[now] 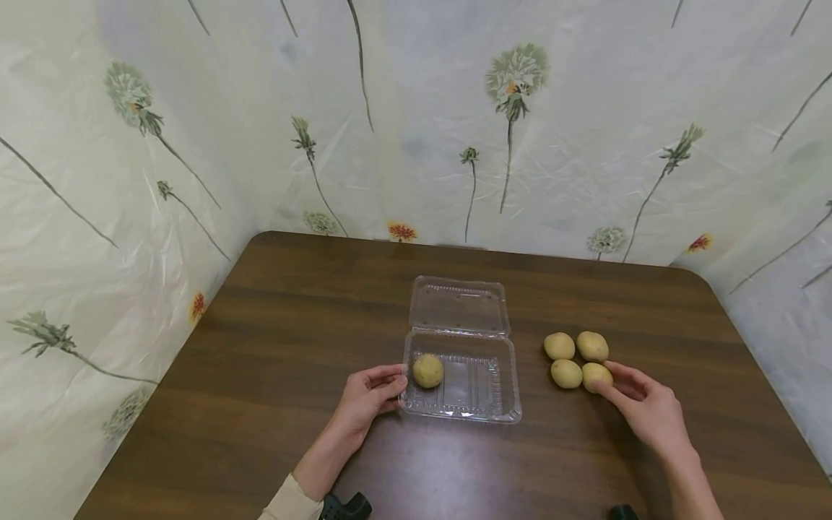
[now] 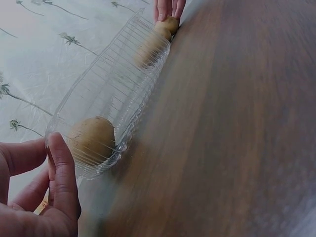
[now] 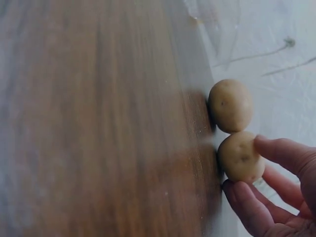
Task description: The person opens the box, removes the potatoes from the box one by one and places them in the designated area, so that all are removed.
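A clear plastic clamshell container lies with its lid folded back on the table, and one potato sits at the left of its base. My left hand pinches the base's left rim between thumb and fingers. To the right of the container, several potatoes stand in a tight cluster. My right hand has its thumb and fingers around the nearest right potato, which still touches its neighbour in the right wrist view. Seen from the left wrist, the container wall stands between the hands.
The brown wooden table has rounded far corners. Behind it and at its sides hangs pale sheeting printed with dandelions. The open lid extends away toward the table's far edge.
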The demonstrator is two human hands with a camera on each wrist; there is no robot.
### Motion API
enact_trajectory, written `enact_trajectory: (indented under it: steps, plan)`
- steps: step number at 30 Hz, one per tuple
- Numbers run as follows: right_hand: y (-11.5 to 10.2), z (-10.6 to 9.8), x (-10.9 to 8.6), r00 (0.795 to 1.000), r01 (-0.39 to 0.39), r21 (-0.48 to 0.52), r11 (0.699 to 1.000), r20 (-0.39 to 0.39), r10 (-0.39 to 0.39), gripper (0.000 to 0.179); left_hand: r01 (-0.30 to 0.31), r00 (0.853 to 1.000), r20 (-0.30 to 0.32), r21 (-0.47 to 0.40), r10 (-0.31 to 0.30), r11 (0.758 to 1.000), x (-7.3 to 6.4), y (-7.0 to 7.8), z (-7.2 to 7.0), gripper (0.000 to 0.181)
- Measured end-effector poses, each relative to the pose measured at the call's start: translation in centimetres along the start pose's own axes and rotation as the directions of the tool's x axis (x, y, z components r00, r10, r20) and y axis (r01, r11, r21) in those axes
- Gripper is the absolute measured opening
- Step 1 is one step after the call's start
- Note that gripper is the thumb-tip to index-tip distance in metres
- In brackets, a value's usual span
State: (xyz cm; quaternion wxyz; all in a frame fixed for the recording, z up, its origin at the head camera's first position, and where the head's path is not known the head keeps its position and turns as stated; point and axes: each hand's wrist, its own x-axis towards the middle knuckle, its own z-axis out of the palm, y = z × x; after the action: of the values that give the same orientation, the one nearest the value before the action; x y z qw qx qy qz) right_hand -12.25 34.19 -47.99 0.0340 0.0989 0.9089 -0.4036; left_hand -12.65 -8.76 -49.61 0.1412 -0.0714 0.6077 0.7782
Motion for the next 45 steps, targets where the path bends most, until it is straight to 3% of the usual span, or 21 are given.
enact_trajectory:
  steps: [45]
  plan:
    - [0.26,-0.53,0.07,0.999,-0.019,0.022,1.0,-0.039,0.02,0.065,0.01,1.0,-0.001,-0.002,-0.01,1.0,0.03,-0.03,-0.04,0.037]
